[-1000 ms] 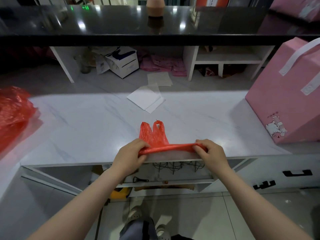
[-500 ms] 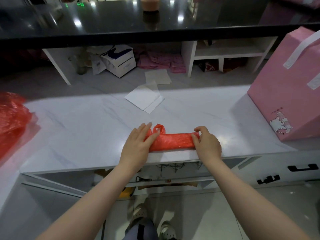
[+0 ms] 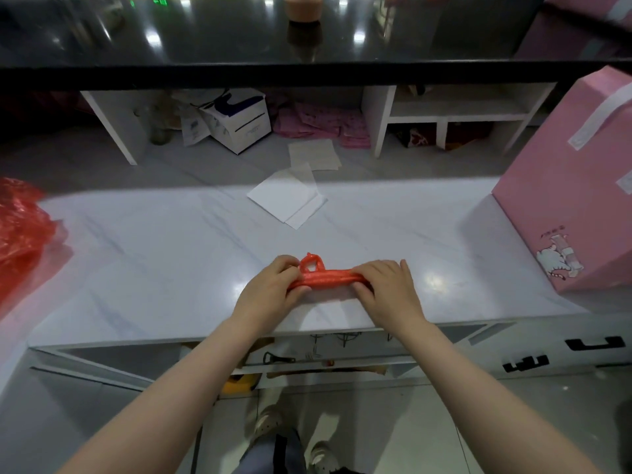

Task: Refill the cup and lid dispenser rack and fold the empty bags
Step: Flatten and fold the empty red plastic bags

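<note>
While both hands grip it, red plastic bag (image 3: 325,278), rolled narrow, spans between left hand (image 3: 270,291) and right hand (image 3: 386,289) on marble counter (image 3: 154,268); handle loop beside left fingers.

I note a bright red-orange bag (image 3: 325,278) on a white counter (image 3: 164,268) veined with faint grey-blue marbling, and a translucent red bag (image 3: 20,227) at the counter's left edge. The big box (image 3: 574,186) to the right is pink with a white strap and a small white cartoon animal print. Beyond I see white paper sheets (image 3: 287,200), a white box with dark blue marking (image 3: 239,121), pink patterned packets (image 3: 321,124) and a glossy black upper shelf (image 3: 239,35).
</note>
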Tool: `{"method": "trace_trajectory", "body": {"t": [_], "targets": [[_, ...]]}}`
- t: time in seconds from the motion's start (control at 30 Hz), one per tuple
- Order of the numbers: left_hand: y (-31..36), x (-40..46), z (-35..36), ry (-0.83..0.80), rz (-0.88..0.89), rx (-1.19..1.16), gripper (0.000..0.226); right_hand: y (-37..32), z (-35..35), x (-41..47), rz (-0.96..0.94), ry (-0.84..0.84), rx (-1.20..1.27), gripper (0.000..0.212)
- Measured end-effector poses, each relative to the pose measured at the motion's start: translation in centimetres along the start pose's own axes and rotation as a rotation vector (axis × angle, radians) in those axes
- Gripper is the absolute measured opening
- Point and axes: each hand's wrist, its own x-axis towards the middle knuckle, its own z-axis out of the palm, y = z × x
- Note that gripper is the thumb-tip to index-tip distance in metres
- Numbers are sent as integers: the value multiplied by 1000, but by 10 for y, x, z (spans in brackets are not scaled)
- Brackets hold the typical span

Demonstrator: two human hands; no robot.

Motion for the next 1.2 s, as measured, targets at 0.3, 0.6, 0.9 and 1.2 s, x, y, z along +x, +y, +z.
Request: {"method": "trace_trajectory", "body": {"t": [0.3,0.6,0.9,1.2], "targets": [[-10,39,-16,61,-182,-93,19,-5,-9,44,149,28,61,21],[-10,76,-10,194,416,290,31,1,-6,75,224,17,-107,22],[-36,93,17,-300,275,286,63,-12,13,63,98,-148,-244,64],[-16,129,29,-321,236,246,63,25,2,96,187,-198,-105,66]]}}
